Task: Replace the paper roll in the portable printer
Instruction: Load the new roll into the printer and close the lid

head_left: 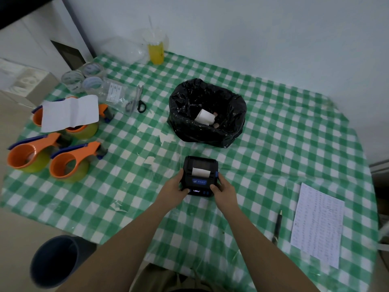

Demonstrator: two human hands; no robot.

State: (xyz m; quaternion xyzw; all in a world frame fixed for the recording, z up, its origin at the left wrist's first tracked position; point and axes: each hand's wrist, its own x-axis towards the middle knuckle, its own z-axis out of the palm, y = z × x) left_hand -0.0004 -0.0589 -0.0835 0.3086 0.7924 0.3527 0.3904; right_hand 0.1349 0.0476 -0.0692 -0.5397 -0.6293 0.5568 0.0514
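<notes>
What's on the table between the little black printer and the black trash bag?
Nothing stands there. In the head view, only bare green-and-white checked tablecloth lies between the small black portable printer and the black plastic trash bag.

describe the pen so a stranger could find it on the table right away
Go to the near right part of the checked table, to the printed sheet. The pen lies just left of it, dark, thin and lengthwise, the only stick-shaped thing there.

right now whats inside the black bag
A white paper roll lies in the black bag, with small pinkish bits beside it. Anything deeper is hidden by the bag's folds.
</notes>
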